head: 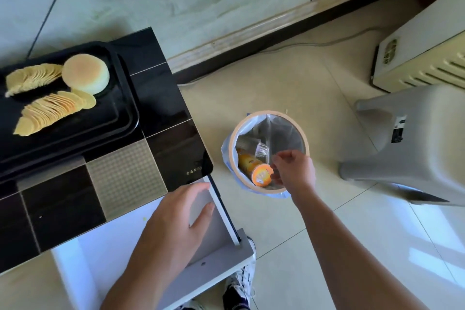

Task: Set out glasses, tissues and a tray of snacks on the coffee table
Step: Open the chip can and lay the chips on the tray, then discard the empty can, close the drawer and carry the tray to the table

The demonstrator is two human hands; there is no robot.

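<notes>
Glossy black tray (120,118) of crisps (50,111) on the bench (156,98); left hand (176,221) flat, right hand (294,168) loosely curled, empty, over the bin (299,128) at three o'clock.

The black tray (125,108) is running off the left edge of the picture, so its far end is staying out of sight, and the counter (161,98) is being cut off there too. The right hand (294,171) is covering part of the bin (270,114), hiding some of the orange can (254,166); whether its curled fingers are pinching anything is not showing. The shoes (239,287) are lying partly under the white drawer (216,254).
</notes>
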